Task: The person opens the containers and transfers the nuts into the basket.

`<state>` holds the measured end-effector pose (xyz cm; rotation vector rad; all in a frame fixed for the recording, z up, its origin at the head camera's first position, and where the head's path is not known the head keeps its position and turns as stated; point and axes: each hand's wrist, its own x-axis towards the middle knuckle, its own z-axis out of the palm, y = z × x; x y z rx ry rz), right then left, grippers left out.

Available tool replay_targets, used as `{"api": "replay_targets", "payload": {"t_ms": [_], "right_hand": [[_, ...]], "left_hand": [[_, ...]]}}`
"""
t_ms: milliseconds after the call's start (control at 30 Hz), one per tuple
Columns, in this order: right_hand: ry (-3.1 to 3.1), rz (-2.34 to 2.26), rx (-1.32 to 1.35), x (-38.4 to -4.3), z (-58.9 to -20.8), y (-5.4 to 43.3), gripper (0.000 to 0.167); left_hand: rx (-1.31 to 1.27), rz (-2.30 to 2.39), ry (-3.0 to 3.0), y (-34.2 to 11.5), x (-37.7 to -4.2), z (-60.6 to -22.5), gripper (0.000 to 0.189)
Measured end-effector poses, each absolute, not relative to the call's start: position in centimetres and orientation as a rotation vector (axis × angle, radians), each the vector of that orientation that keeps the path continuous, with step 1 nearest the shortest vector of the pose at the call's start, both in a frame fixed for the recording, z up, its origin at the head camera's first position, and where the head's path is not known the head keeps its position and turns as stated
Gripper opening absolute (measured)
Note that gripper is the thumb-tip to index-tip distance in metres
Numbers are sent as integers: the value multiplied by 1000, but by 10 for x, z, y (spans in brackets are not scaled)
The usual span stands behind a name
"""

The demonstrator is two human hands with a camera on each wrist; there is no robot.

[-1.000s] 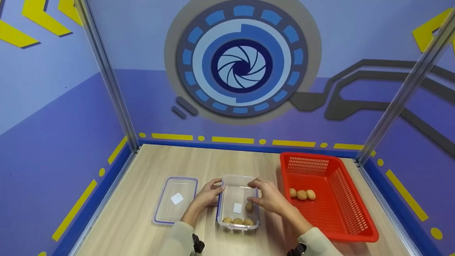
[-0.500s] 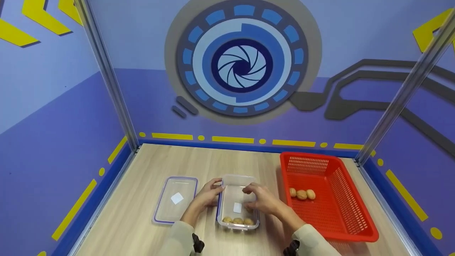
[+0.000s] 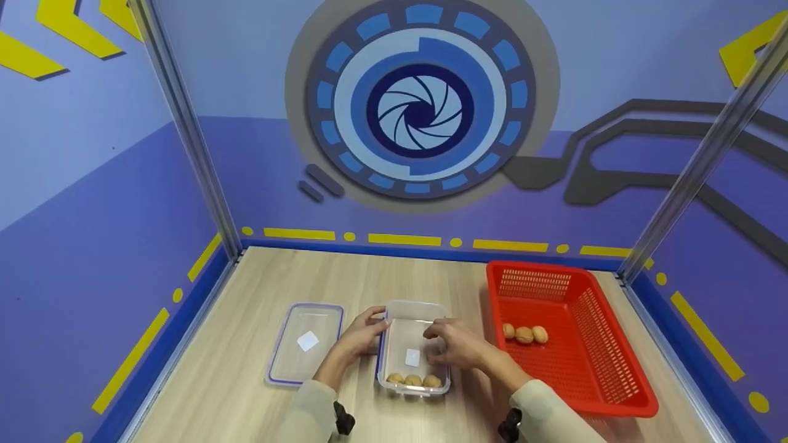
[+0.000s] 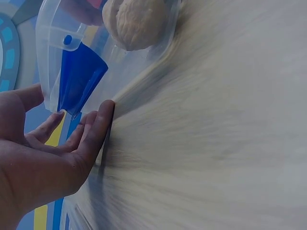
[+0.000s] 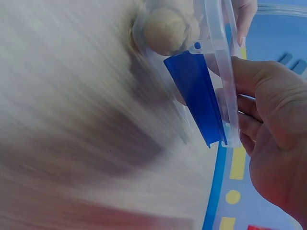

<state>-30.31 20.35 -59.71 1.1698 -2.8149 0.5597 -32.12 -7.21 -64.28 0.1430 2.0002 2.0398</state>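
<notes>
The fingers of the right hand (image 3: 462, 347) are bent over the right wall of the plastic box (image 3: 403, 341) and reach into it. In the head view a gap shows between thumb and index finger, but I cannot tell if they pinch a thing lower down, because the hand covers that place. The left hand (image 3: 358, 337) holds the opposite wall lightly, the thumb at the rim and the other fingers outside, near the hanging blue latch (image 4: 79, 79).

The relation which seems to matter most is this: 3 walnuts (image 3: 413, 381) lie inside the box at its near end, so from the right fingers they are toward the person. Their row goes across the box, while the long axis of the box points away from the person. The right hand is nearer to the rightmost of the 3.

These walnuts are light brown and roundish; the left wrist view shows a wrinkled shell with a seam. The box is clear, with a white label, and a blue latch (image 5: 199, 93) hangs also on its right side.

Farther out on the wooden table (image 3: 418, 424), the red basket (image 3: 572, 357) stands to the right, with 3 other walnuts (image 3: 524, 335) in it near its left wall. The blue-edged lid (image 3: 292, 363) lies flat at the left, beside the left hand.
</notes>
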Motion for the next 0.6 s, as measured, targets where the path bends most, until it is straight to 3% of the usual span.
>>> {"api": "replay_targets", "payload": {"t_ms": [600], "right_hand": [[-2801,327,1301,-306,-593,193,40]], "left_hand": [[116,2018,2005,-73,-322,-642,54]]}}
